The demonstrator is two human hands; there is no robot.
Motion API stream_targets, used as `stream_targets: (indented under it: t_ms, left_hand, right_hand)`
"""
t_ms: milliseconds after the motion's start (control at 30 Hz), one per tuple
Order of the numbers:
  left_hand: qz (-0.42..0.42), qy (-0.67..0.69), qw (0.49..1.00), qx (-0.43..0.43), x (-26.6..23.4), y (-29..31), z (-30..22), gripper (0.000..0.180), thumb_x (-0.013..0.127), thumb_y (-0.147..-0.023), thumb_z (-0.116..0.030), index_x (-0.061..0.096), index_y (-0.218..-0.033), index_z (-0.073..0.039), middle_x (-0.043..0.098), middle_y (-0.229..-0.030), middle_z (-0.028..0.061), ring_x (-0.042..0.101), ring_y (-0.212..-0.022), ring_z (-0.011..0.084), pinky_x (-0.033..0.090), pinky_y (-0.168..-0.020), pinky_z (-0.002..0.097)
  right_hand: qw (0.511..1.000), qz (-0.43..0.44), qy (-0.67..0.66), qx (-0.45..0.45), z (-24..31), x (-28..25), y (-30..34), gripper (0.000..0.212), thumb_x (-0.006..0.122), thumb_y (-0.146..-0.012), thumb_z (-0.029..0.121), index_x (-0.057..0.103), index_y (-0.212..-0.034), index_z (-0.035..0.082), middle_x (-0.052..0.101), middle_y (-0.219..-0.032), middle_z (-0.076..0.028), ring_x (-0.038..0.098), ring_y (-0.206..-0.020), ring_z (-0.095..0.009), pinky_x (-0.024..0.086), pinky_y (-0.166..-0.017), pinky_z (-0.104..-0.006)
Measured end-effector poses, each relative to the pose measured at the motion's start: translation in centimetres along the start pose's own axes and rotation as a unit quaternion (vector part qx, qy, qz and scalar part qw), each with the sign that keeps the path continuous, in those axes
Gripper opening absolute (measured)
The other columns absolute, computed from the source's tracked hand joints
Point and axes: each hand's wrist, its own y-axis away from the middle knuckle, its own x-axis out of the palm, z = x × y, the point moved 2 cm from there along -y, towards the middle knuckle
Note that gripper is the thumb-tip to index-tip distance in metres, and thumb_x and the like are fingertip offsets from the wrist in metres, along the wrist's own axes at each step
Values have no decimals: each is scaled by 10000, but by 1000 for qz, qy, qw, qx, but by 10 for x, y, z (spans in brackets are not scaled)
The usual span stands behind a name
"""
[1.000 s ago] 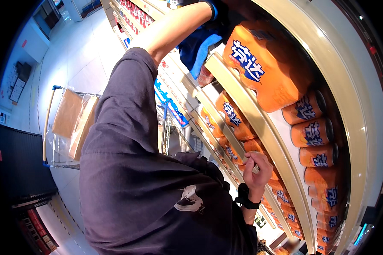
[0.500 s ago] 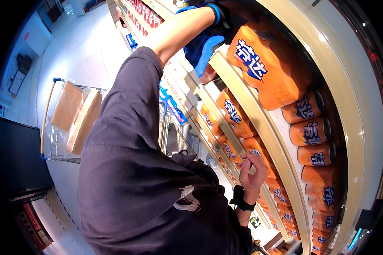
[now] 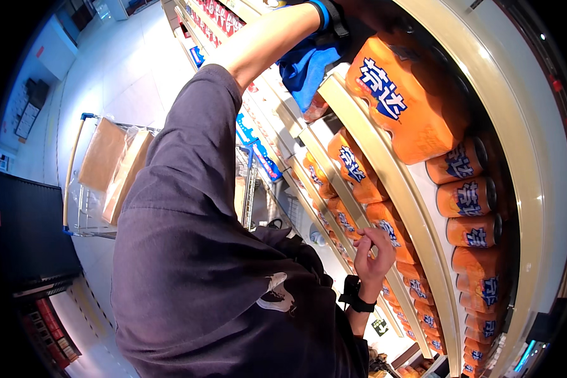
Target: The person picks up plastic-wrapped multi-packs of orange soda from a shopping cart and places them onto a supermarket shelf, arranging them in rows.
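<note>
My left arm stretches up and across to the upper shelf, where my left hand (image 3: 363,15) is in deep shadow beside a large orange-wrapped pack of cans (image 3: 400,104). Its fingers cannot be made out. Below that wrist, which wears blue and black bands, a bright blue cloth (image 3: 305,66) hangs against the shelf edge; whether the hand grips it is hidden. Lower down, my right hand (image 3: 374,253) hovers in front of the shelves, fingers curled toward the thumb, with nothing visible in it. A black strap circles its wrist.
Orange cans (image 3: 466,196) line the shelf beyond the big pack. More wrapped orange packs (image 3: 387,223) fill the shelf below. Cream shelf edges (image 3: 416,208) curve past my right hand. At left, a wire cart (image 3: 75,183) holds brown cardboard boxes (image 3: 101,154).
The shelves and packs have shifted slightly right in view. The blue cloth hangs in a different, broader fold. My right hand stays nearly still, curled.
</note>
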Motion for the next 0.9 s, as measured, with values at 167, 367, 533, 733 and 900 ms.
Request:
stream_targets:
  t_ms: [167, 367, 533, 733, 900]
  left_hand:
    - [1, 2, 1000, -3, -1, -2, -2, 431, 506, -1026, -254, 519, -1393, -28, 621, -1320, 144, 578, -1198, 220, 452, -1030, 358]
    - [11, 8, 1000, -10, -5, -2, -2, 445, 491, -1032, -280, 508, -1399, -28, 625, -1309, 148, 582, -1180, 222, 457, -1016, 364]
    - [23, 12, 1000, -17, -8, -2, -1, 458, 479, -1036, -302, 499, -1404, -29, 629, -1300, 151, 585, -1165, 223, 462, -1004, 369]
    - [43, 18, 998, -40, -15, 5, 1, 474, 464, -1042, -328, 489, -1409, -30, 632, -1289, 155, 589, -1147, 225, 468, -989, 375]
    - [56, 24, 995, -76, -28, 12, -8, 488, 452, -1046, -350, 480, -1414, -30, 636, -1280, 158, 593, -1132, 227, 472, -977, 380]
  right_hand:
    - [1000, -6, 8, -4, 2, 8, -4, 201, 551, -906, -99, 563, -1082, -2, 678, -907, -153, 624, -591, -155, 503, -552, -266]
    - [999, -31, 4, 9, 2, 8, -4, 205, 574, -877, -97, 599, -1055, 2, 692, -894, -146, 638, -588, -153, 497, -530, -253]
    - [999, -30, 14, 18, 0, 6, 2, 194, 544, -911, -90, 566, -1081, 2, 679, -891, -150, 626, -585, -158, 501, -544, -266]
    - [1000, -22, 5, 5, -1, 9, -1, 185, 544, -919, -84, 569, -1082, 0, 672, -887, -141, 623, -589, -153, 500, -551, -260]
    - [993, -21, -46, 107, -3, 7, -4, 185, 596, -880, -86, 656, -1033, 0, 678, -939, -102, 641, -673, -130, 474, -540, -231]
